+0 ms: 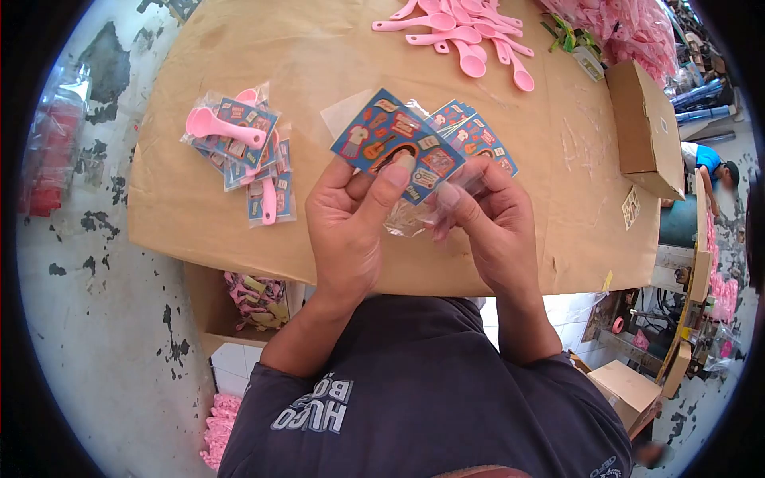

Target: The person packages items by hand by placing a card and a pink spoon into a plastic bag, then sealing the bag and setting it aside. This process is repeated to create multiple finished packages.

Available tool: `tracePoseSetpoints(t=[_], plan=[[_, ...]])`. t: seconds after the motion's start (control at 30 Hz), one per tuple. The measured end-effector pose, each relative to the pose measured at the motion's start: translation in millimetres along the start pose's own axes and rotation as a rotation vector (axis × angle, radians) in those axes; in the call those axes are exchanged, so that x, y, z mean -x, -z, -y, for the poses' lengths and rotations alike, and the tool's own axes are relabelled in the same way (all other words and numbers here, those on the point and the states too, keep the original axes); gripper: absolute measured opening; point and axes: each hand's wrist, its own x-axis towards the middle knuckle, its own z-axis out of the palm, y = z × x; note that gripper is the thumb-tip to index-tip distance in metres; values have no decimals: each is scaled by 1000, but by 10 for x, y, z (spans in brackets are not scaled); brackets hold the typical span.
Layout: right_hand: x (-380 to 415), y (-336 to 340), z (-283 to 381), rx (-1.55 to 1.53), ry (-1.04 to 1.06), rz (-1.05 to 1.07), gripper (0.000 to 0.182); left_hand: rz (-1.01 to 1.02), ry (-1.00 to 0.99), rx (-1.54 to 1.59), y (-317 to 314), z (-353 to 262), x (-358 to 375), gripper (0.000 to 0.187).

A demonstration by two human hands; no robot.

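A blue printed card [368, 137] with small colourful pictures is pinched in my left hand [348, 219], thumb on its face. My right hand [498, 219] grips a clear plastic bag [410, 221] close to the card's lower right corner. Behind my right hand a stack of the same blue cards [486, 137] lies on the table. Left of my hands sits a pile of clear packets, each with a blue card and a pink measuring spoon [227, 130].
Loose pink spoons [470, 32] lie heaped at the table's [319, 48] far edge. A cardboard box [641, 131] and a big bag of pink pieces [629, 32] stand at the right. Below the left edge is an open carton [211, 299]. Another person [705, 163] bends at far right.
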Motion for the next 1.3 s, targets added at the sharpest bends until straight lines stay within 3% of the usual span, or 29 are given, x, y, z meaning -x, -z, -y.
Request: tracePoseSetpoints(t=[0.07,0.4,0.5,0.7,0.8,0.9,1.07,1.13,1.23,1.3], plan=[[0,-8,-66,155,123,-29,16,65,30,-25,13,-16,38,33],[88,-150,-86,263,138,-44,15,96,-49,-135,-17,23,170,34],[108,-221,-97,296,194,-161,20,146,-52,-150,-5,45,166,33],[164,-102,-113,-3,97,-43,20,193,100,-16,-66,-1,196,54],[188,-107,-118,-6,48,14,16,257,-41,52,-68,-94,89,70],[203,-191,-119,44,-41,32,13,237,-58,162,-68,-229,55,73],[183,-276,-175,86,-66,-52,18,188,-51,253,-16,-318,2,68],[163,-271,-162,128,-71,-27,18,199,40,411,0,-298,-16,61],[136,-361,-115,139,-61,-50,19,228,207,382,6,-278,14,55],[117,-432,-139,114,-43,-93,19,227,198,401,-12,-244,47,51]])
